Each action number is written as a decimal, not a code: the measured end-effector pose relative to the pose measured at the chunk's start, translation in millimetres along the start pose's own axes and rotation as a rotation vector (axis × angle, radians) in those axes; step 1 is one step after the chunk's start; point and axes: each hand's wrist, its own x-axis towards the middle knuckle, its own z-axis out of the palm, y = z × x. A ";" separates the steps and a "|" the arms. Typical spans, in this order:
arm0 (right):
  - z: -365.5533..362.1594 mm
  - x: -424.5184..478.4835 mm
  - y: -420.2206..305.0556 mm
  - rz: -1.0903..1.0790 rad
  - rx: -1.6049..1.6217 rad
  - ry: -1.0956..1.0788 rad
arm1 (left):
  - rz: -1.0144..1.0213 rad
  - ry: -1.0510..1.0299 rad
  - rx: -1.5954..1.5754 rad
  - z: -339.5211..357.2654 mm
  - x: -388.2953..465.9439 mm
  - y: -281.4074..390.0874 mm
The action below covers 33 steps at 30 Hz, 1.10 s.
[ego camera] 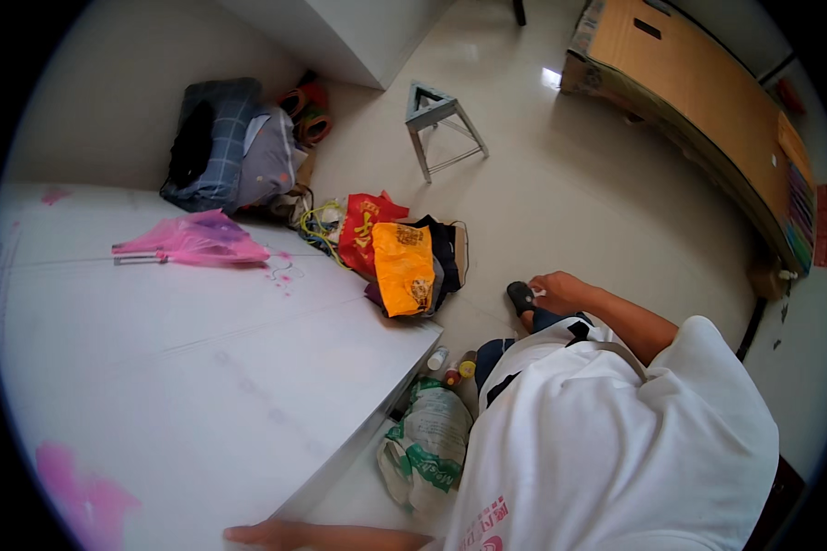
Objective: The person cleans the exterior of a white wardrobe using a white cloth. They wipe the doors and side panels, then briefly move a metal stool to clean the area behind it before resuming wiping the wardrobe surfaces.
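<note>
My left hand [269, 534] rests at the near edge of a large white board surface [200, 392] with pink stains; the frame cuts off part of it. My right hand [562, 293] hangs low, fingers curled around a small white item [539, 293], too small to identify. Behind that hand shows a dark shoe [520, 297] on my foot. Toward the far side of the board lies a pink plastic bag [200, 237] beside a slim metal-looking bar [140, 259]. A yellow-orange plastic bag [401, 265] and a red bag [360, 231] are heaped at the board's far corner.
A grey triangular stool [431, 107] stands on the tiled floor [517, 200]. Folded bedding [227, 144] is piled by the wall. A green-and-white sack [431, 434] and small bottles [448, 365] sit between the board and my legs. A long brown-topped platform [689, 76] stands upper right.
</note>
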 end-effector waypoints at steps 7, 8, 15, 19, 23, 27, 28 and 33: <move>11.7 12.3 6.6 -0.086 0.002 0.051 | -0.206 0.091 -0.179 10.5 34.6 5.5; 16.0 15.0 6.0 -0.089 0.030 0.063 | -0.205 0.093 -0.191 7.2 18.1 0.5; 35.4 18.3 2.5 -0.091 0.021 -0.013 | -0.274 -0.017 -0.032 -37.1 -138.4 12.5; 36.4 17.8 1.3 -0.114 -0.006 -0.006 | -0.296 -0.045 -0.014 -42.2 -172.4 21.4; 28.7 14.0 -8.2 -0.124 -0.020 0.015 | -0.323 -0.066 -0.021 -48.7 -152.5 7.4; 21.6 3.1 -25.8 -0.078 -0.032 0.018 | -0.366 -0.095 -0.004 -36.7 -72.2 -11.2; 24.2 0.2 -26.3 -0.076 -0.025 0.030 | -0.364 -0.099 0.002 -31.9 -47.5 -12.4; 52.1 -21.5 -32.0 -0.017 0.050 0.079 | -0.327 -0.117 0.005 -19.5 18.9 -26.9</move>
